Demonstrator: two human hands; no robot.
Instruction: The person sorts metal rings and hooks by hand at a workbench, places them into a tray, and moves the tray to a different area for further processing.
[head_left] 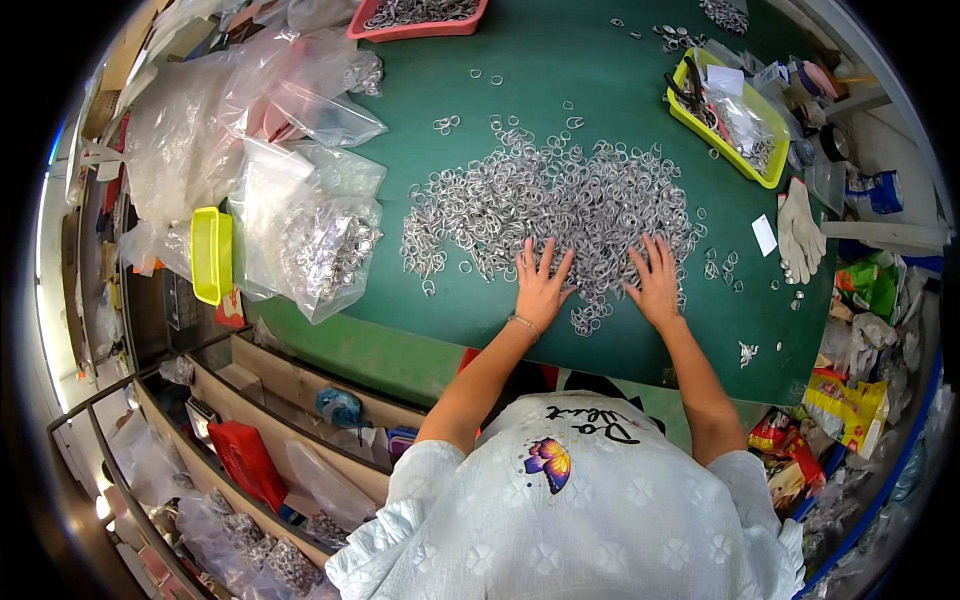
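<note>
left hand (pixel 541 287): flat, fingers spread apart, palm down on the near edge of the ring pile, clamped on nothing
right hand (pixel 657 283): same, fingers splayed, pressing flat on the pile's near right part; hands apart, side by side
ring pile (pixel 560 195): heap of small silver metal rings, centre of the green surface (pixel 560 60), running from 9 to 3 o'clock of the hands' far side
stray rings (pixel 447 123): loose singles and pairs at 11–12 o'clock of the pile, more at 3 o'clock near the white glove (pixel 800 232)
risk 1: rings at the near edge sit close to the surface's front lip; a sweep toward the body likely pushes some off onto the shelves (pixel 300 400) below
risk 2: rings look interlocked in clumps; flat palms may drag a whole clump instead of a few, scattering the heap
risk 3: strays at 3 o'clock near the glove and white paper slip (pixel 765 235) could get mixed under them, missed
risk 4: clear bag of rings (pixel 330 250) at 9 o'clock hangs near the surface's left edge; a wide left sweep could nudge it over
risk 5: yellow tray (pixel 730 115) at 1 o'clock holds bags and tools, well apart, low risk
pink tray (pixel 415 15): 12 o'clock, far edge, filled with rings, out of reach of a spill
bracelet (pixel 523 322): on left wrist, could snag loose rings
</note>
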